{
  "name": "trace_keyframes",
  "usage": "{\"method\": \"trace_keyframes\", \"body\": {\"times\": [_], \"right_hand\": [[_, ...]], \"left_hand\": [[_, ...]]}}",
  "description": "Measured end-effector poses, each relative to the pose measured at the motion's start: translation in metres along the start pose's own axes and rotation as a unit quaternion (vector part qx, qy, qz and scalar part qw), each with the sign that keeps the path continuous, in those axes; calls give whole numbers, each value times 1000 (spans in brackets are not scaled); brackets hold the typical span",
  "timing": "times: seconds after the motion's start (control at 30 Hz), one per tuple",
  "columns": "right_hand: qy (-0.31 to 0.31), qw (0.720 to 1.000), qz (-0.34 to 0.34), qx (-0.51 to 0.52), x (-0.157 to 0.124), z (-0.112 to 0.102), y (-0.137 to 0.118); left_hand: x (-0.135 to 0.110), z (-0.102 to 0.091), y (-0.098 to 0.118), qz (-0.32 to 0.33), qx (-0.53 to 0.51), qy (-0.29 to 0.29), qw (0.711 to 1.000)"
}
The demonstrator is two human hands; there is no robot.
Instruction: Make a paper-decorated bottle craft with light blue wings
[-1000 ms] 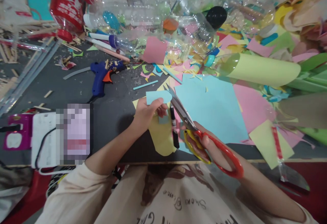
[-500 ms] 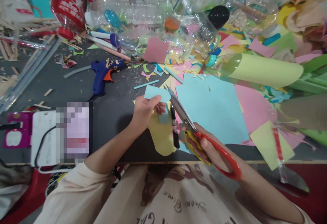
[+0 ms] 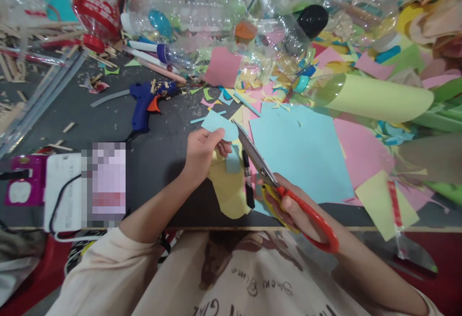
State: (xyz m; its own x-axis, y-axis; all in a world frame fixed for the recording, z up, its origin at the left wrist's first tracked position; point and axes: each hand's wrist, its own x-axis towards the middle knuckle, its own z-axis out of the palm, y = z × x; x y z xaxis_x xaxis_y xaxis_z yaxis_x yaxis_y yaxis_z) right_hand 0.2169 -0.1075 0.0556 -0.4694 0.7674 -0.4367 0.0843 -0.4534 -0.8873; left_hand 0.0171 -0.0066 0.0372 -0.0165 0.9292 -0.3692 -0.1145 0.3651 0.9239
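Observation:
Between the thumb and fingers of my left hand (image 3: 206, 151) is a small piece of light blue paper (image 3: 216, 122). My right hand (image 3: 294, 205) grips a pair of scissors (image 3: 254, 155) with red and yellow handles. The blades look nearly closed, and their tips are at the right edge of the blue piece. Below my left hand lie a yellow paper sheet (image 3: 229, 195) and another small blue paper scrap (image 3: 232, 160). A black marker (image 3: 248, 181) rests beside them. To the right, a large light blue sheet (image 3: 299, 152) lies flat.
A blue glue gun (image 3: 142, 107) lies left of my hands. Clear plastic bottles (image 3: 202, 13) crowd the back. A bottle wrapped in yellow-green paper (image 3: 384, 97) lies at right, near pink paper (image 3: 361, 155). A white power strip (image 3: 63, 195) is at the left front.
My left hand has shifted slightly left and turned the blue piece, so its right end now tilts downward. The scissors remain close to its edge, almost unmoved.

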Motion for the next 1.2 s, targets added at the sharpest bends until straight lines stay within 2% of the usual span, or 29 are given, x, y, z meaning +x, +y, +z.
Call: {"method": "trace_keyframes", "body": {"times": [0.27, 0.4, 0.5, 0.57, 0.67, 0.77, 0.83, 0.9, 0.97, 1.0, 1.07, 1.1, 1.2], "right_hand": [[4, 1000, 25, 17, 1, 0, 4], [30, 999, 21, 22, -5, -5, 4], [81, 994, 27, -73, -11, -18, -7], [144, 970, 26, -193, -13, -30, -15], [243, 912, 32, -328, -12, -45, -21], [296, 873, 35, -385, -5, -54, -18], [322, 856, 27, -404, 0, -58, -13], [348, 838, 14, -420, 4, -62, -6], [362, 820, -4, -442, 7, -67, 1], [363, 813, -14, -455, 8, -69, 3], [357, 798, -29, -485, 8, -72, 6], [353, 789, -34, -502, 6, -73, 5], [342, 753, -40, -560, 2, -72, -4]], "left_hand": [[4, -3, -3, 20, -15, 4, 1000], [8, -8, 2, 49, 39, 18, 998], [14, -15, 9, 81, 141, 30, 986], [18, -21, 12, 89, 218, 12, 972], [23, -27, 14, 71, 338, -36, 938], [23, -30, 15, 110, 438, 6, 892], [20, -31, 15, 144, 469, -1, 872], [18, -31, 16, 173, 495, -83, 847], [18, -30, 15, 209, 541, -184, 793], [18, -30, 14, 228, 568, -216, 761], [19, -29, 12, 248, 611, -241, 712], [19, -29, 11, 249, 624, -246, 698], [20, -28, 8, 243, 634, -263, 685]]}}
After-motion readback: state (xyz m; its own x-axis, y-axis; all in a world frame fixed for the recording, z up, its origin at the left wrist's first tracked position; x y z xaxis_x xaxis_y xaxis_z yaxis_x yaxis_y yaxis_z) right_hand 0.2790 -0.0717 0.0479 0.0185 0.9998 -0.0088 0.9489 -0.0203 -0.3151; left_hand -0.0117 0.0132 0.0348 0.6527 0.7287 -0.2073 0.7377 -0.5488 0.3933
